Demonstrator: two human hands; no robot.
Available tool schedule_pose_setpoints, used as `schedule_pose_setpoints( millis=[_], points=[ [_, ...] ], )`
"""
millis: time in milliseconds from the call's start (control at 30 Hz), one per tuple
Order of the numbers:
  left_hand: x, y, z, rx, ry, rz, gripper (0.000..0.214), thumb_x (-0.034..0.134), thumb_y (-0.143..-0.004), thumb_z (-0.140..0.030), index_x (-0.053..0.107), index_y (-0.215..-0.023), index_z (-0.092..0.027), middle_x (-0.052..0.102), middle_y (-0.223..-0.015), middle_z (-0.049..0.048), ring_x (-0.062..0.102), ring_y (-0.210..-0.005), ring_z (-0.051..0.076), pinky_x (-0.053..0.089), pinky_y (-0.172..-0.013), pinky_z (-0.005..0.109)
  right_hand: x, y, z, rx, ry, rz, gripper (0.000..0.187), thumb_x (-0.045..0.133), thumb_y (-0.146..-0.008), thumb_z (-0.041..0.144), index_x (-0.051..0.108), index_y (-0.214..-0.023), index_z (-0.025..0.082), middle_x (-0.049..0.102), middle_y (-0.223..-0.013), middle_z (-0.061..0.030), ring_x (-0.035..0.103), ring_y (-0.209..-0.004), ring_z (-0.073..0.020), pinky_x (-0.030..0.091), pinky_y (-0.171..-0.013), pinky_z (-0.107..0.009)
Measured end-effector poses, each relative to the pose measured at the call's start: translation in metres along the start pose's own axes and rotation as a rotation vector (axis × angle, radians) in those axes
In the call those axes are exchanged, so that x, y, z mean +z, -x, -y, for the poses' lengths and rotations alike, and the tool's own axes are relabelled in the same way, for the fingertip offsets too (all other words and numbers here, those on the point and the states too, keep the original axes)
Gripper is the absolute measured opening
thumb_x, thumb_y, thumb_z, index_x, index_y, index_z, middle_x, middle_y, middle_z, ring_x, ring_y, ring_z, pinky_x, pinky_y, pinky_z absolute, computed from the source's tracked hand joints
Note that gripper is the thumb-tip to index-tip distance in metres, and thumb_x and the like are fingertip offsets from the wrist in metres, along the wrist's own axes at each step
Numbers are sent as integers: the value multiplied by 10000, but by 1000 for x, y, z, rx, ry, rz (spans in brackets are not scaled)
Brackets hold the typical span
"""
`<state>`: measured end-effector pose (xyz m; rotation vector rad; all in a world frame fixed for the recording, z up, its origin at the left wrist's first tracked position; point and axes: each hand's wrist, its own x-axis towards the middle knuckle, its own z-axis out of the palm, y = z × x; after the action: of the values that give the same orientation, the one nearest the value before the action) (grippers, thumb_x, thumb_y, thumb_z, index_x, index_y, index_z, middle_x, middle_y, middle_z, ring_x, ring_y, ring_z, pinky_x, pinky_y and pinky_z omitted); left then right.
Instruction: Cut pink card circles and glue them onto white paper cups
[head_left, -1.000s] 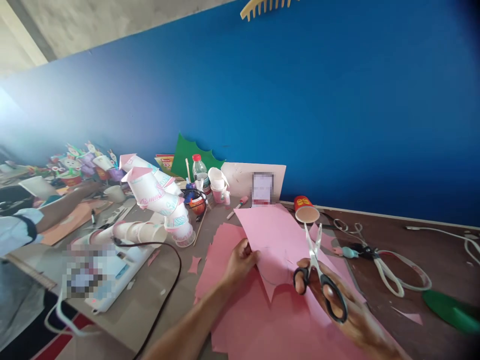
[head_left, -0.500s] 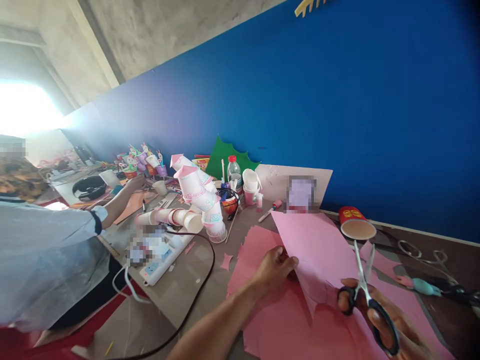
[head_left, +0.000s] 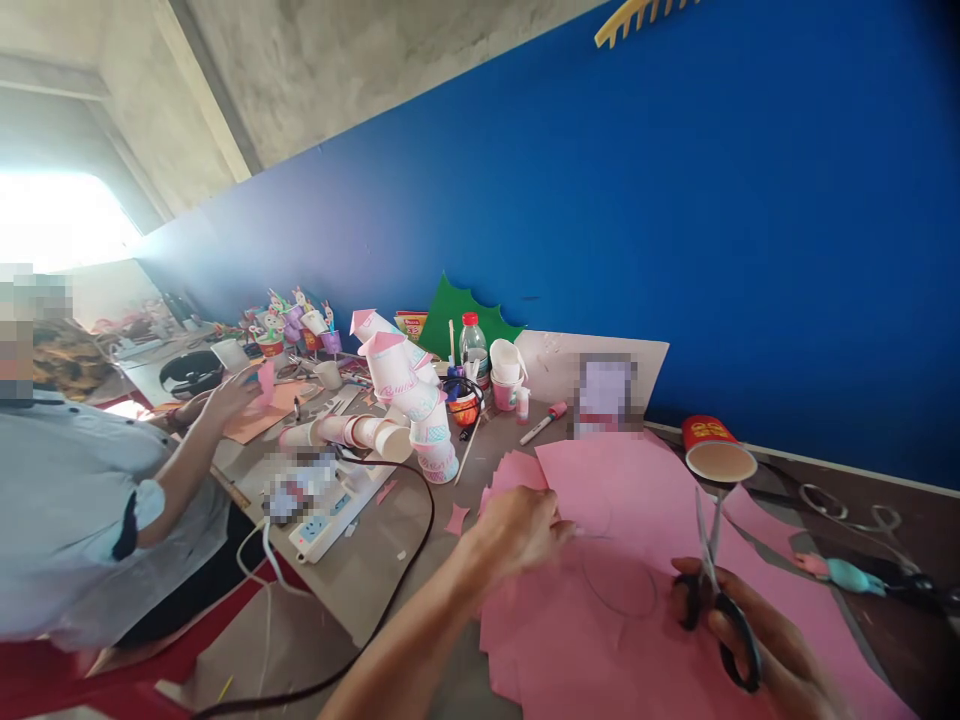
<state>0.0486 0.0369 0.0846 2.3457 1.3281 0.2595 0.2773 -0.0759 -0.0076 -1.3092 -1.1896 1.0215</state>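
Note:
My left hand (head_left: 525, 525), its fingers pinched, is on a sheet of pink paper (head_left: 622, 480) near its left side. A round pencil-like outline shows on the paper, beside my fingers. In my right hand (head_left: 750, 620) is a pair of scissors (head_left: 709, 570) with black handles, my fingers through the loops. Their blades point up and away from me and stand slightly apart, over the paper's right part. More pink sheets (head_left: 517, 655) lie under and around the top one.
A red paper cup (head_left: 709, 440) lies on its side at the back right. Left of the paper are joined paper cups (head_left: 431, 430), a power strip (head_left: 330, 525) and a black cable (head_left: 429, 510). A co-worker's arm (head_left: 184, 440) reaches over the table at far left.
The lifted pink sheet has come down flatter, showing its round outline. My left hand has turned over it. The scissors have shifted slightly left. The co-worker's hand has drawn back, holding a pink piece.

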Motion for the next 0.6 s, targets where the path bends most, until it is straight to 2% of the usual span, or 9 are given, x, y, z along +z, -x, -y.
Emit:
schedule_pose_setpoints(
  millis=[100,233,367,433,600],
  points=[
    [-22,10,0,21,4,-113,213,552,-801,-405,629,-852,-212,627,-686,30,543,-579,171,307,-510,247,-4,-3,-8,6,11,69,442,572,-764,540,600,-1072,223,669,-786,-88,625,-704,-250,515,-635,-347],
    [-53,22,11,12,0,-201,193,484,-848,-353,625,-806,-228,646,-710,4,551,-617,153,321,-553,237,-3,-2,-5,16,27,92,437,536,-793,544,580,-1088,224,661,-792,-86,612,-697,-236,510,-593,-319],
    [-88,29,31,-107,-142,-268,251,454,-845,-355,631,-727,-223,618,-648,0,515,-590,149,294,-561,247,3,2,5,1,15,60,403,532,-804,532,578,-1061,225,652,-773,-71,605,-713,-221,501,-631,-307],
    [-106,32,44,-171,-270,-334,284,437,-844,-369,630,-698,-219,618,-664,19,524,-647,170,293,-586,256,6,3,10,20,-6,40,398,536,-802,531,577,-1055,226,647,-769,-65,601,-717,-216,495,-643,-307],
    [-141,35,88,-414,-410,-370,315,392,-840,-412,636,-741,-238,622,-659,17,533,-646,190,293,-582,261,7,3,11,56,-16,34,427,531,-789,562,577,-1045,224,638,-767,-68,596,-710,-219,496,-621,-310]
  ],
)
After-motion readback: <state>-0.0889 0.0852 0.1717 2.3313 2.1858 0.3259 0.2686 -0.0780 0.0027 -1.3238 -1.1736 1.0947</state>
